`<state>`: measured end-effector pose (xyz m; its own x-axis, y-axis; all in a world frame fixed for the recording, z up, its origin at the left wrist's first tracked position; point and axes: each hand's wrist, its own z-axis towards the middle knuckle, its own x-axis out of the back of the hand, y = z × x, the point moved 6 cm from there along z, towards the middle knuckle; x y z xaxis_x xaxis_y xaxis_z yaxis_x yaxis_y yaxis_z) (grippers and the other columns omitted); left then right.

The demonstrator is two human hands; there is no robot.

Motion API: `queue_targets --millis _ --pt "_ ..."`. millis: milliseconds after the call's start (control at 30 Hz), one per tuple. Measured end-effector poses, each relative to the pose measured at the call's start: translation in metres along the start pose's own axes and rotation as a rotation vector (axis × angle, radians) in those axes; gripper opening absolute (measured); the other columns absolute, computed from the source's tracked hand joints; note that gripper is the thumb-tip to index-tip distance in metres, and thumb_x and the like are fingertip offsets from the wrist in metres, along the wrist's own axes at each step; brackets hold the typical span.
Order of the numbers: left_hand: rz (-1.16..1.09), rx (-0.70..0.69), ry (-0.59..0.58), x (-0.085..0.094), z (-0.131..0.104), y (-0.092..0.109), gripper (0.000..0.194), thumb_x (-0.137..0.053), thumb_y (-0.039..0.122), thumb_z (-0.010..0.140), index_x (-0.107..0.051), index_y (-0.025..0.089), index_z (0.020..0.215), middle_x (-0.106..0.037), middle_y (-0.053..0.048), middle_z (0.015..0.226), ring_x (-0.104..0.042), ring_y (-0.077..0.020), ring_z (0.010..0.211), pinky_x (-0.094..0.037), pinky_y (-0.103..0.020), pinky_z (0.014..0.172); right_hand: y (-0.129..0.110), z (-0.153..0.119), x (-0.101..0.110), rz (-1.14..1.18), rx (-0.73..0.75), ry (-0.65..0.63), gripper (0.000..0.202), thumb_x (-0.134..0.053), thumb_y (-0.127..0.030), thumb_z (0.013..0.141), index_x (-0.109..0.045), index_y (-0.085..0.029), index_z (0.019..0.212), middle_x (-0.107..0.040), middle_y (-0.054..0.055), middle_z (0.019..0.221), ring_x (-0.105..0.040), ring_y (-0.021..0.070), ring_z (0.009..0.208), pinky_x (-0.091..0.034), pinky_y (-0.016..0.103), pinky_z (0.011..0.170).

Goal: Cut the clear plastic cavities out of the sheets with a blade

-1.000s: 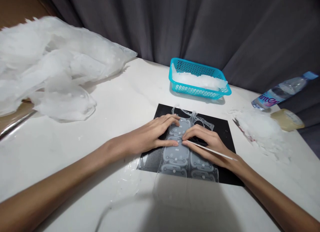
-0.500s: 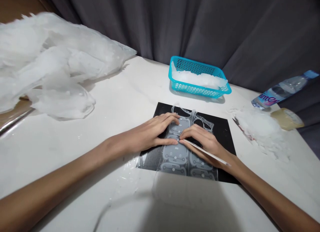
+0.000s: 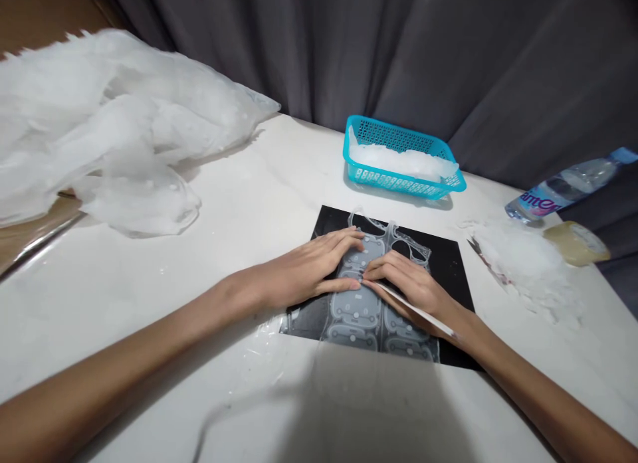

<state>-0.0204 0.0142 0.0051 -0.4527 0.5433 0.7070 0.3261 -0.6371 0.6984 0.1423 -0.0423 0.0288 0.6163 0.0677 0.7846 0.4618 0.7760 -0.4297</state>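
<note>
A clear plastic sheet (image 3: 355,308) with rows of rounded, badge-like outlines lies on a black mat (image 3: 453,267). Its top end is cut into loose loops. My left hand (image 3: 312,267) rests on the sheet's left side with thumb and fingers spread apart, pressing it down. Closed around a thin white pen-like tool (image 3: 421,310), my right hand (image 3: 416,287) leans on the sheet just right of the left thumb. The tool's tip meets the sheet between two outlines; what kind of tip it is, I cannot make out.
A blue basket (image 3: 406,186) holding whitish film pieces stands behind the mat. Large translucent plastic bags (image 3: 124,131) fill the left. On the right are scissors (image 3: 486,262), a heap of clear scraps (image 3: 528,250), a yellowish roll (image 3: 575,242) and a water bottle (image 3: 563,184).
The whole view has shifted slightly, so everything sits a little further right. Both hands keep nearly the same place on the sheet; the white tool's rear end tilts marginally.
</note>
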Motion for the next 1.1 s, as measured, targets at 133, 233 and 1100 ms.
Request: queue_targets --millis 133,233,1100 --pt "-0.027 0.022 0.008 0.001 0.001 0.001 0.053 -0.062 0.053 0.100 -0.053 0.022 0.142 -0.042 -0.016 0.164 -0.040 -0.0356 0.152 -0.035 -0.052 0.125 0.001 0.002 -0.002 -0.094 -0.030 -0.002 0.006 -0.056 -0.017 0.105 -0.062 -0.018 0.105 -0.071 0.010 0.101 -0.068 0.0210 0.095 -0.059 0.036 0.086" --pt "-0.030 0.029 0.011 0.002 0.001 0.001 0.052 -0.061 0.053 0.101 -0.052 0.023 0.143 -0.041 -0.016 0.165 -0.040 -0.0357 0.152 -0.034 -0.053 0.125 0.001 0.000 -0.001 -0.202 -0.050 -0.009 0.007 -0.056 -0.017 0.105 -0.062 -0.018 0.101 -0.070 0.014 0.112 -0.067 0.0238 0.100 -0.060 0.037 0.084" --pt "-0.238 0.167 0.319 0.013 0.019 0.014 0.036 -0.066 0.050 0.098 -0.068 0.022 0.122 -0.071 -0.005 0.110 -0.067 -0.0241 0.100 -0.053 -0.040 0.093 0.022 0.031 0.069 0.451 -0.419 0.076 0.021 -0.067 -0.033 0.100 -0.071 -0.023 0.118 -0.075 0.006 0.115 -0.070 0.0166 0.082 -0.058 0.028 0.066"
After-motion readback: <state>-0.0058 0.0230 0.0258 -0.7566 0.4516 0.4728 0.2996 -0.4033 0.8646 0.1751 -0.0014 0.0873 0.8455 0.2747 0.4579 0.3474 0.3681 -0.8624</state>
